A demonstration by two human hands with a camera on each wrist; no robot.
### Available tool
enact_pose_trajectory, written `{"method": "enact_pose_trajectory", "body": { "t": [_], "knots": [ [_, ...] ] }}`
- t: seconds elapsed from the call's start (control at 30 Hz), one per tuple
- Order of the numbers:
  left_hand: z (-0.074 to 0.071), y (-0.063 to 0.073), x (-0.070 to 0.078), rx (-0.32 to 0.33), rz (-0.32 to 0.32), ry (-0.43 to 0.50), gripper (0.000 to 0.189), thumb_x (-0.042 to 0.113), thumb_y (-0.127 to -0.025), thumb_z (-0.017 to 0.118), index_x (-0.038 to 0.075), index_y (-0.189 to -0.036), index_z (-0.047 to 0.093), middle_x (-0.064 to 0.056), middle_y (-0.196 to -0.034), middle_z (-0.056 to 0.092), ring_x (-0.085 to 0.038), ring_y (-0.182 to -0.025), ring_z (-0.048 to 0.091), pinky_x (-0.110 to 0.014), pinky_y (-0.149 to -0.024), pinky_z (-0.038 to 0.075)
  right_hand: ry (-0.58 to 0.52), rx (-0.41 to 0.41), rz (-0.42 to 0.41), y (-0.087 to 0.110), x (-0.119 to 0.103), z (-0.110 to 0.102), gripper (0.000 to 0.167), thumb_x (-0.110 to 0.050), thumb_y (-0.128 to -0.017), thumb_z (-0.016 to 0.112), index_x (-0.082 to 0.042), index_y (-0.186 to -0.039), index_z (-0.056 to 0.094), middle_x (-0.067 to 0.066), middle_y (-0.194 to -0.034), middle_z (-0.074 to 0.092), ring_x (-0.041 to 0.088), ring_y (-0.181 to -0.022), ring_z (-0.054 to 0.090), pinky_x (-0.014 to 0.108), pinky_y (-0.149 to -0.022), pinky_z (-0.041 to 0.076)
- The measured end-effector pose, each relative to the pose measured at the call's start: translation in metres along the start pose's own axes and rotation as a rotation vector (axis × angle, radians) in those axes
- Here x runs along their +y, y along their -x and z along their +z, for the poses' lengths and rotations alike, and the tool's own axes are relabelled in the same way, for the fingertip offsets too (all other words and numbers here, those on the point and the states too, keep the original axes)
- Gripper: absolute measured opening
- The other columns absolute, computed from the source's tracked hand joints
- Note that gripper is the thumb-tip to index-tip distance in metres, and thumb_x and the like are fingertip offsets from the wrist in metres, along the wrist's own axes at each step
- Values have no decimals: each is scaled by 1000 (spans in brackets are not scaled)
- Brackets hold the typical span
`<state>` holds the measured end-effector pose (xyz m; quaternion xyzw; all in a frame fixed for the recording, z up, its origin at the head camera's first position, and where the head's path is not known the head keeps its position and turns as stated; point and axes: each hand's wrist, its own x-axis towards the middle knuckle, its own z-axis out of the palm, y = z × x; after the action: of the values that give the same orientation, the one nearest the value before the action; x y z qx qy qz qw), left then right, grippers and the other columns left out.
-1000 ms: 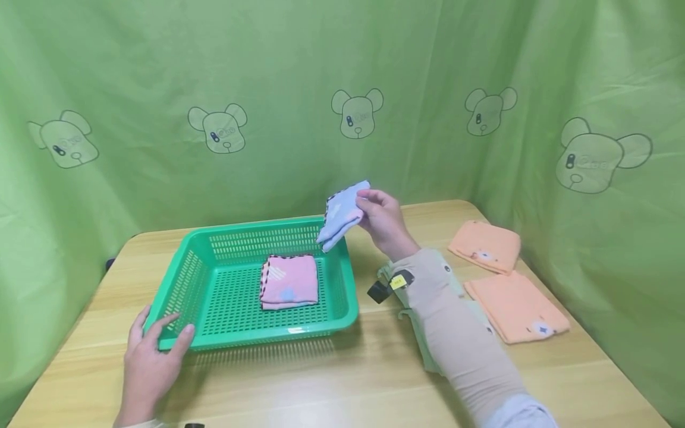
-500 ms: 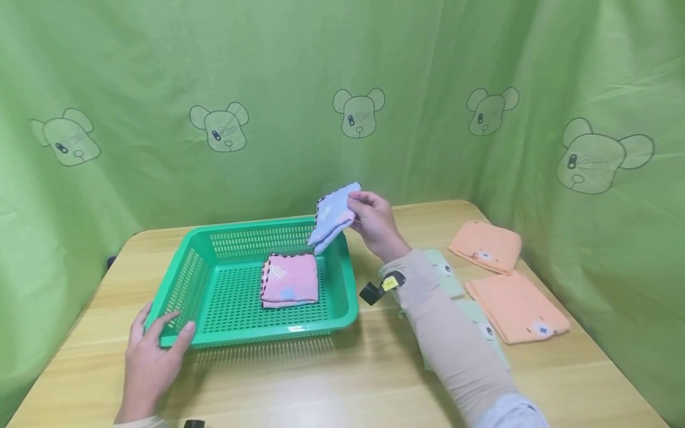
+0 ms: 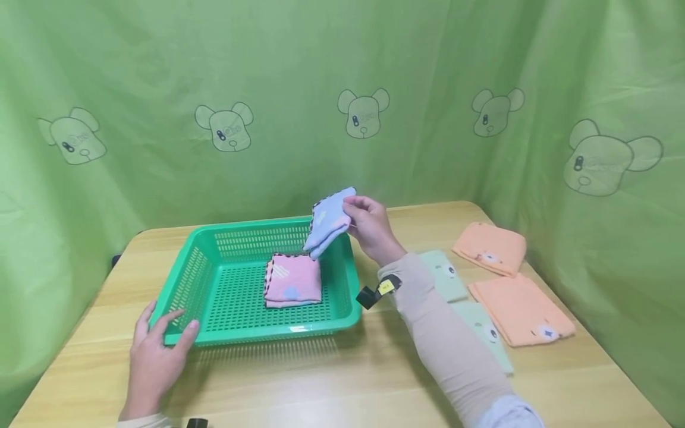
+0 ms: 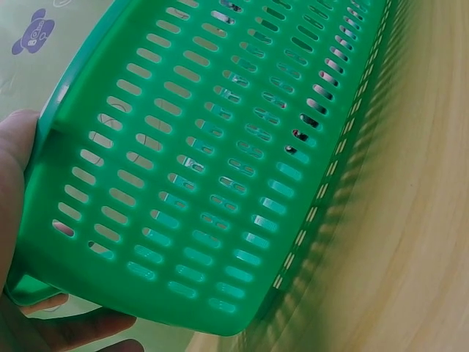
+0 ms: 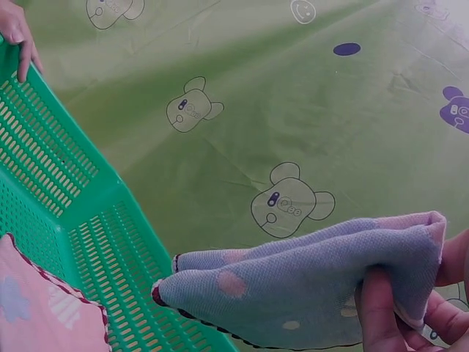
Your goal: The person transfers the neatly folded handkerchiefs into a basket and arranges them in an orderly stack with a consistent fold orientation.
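My right hand pinches a folded light-blue towel with a dark checked edging, holding it tilted above the right side of a green plastic basket. In the right wrist view, the thumb lies on the near face of the blue towel, and other fingers are partly hidden behind it. A folded pink towel lies flat inside the basket, right of its middle. At the basket's front left corner, my left hand grips the rim. The left wrist view shows the basket's slotted outer wall beside that hand.
Two folded orange towels lie at the right of the wooden table. Two pale green towels lie beside them, partly covered by the right forearm. A green curtain with bear-head drawings surrounds the table.
The right hand has moved left and slightly down with the blue towel, further over the basket. More of the pale green towels shows. The left hand stays at the basket's corner.
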<state>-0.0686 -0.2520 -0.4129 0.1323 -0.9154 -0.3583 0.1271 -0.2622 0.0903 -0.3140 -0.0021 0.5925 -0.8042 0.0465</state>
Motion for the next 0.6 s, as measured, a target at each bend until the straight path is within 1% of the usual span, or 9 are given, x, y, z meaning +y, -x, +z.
{"method": "enact_pose_trajectory", "body": {
  "t": [0.27, 0.5, 0.6],
  "knots": [
    [1, 2, 0, 4, 0, 1, 56, 44, -93, 61, 3, -130, 55, -19, -160, 7, -60, -134, 18, -81, -95, 21, 4, -10, 11, 2, 4, 4, 22, -1, -96, 55, 4, -117, 53, 12, -109, 55, 15, -84, 59, 20, -73, 55],
    [1, 1, 0, 11, 7, 12, 55, 43, -93, 61, 3, -130, 56, -18, -160, 8, -59, -135, 18, -82, -94, 21, 27, -12, 16, 1, 7, 8, 27, -3, -96, 55, 4, -122, 53, 14, -115, 54, 17, -89, 59, 22, -77, 55],
    [1, 1, -1, 16, 15, 15, 54, 43, -93, 61, 3, -129, 56, -18, -160, 8, -60, -134, 19, -82, -93, 21, 17, -5, 13, 0, 9, 10, 26, -2, -96, 56, 5, -120, 54, 14, -113, 55, 17, -86, 59, 22, -74, 55]
  ]
}}
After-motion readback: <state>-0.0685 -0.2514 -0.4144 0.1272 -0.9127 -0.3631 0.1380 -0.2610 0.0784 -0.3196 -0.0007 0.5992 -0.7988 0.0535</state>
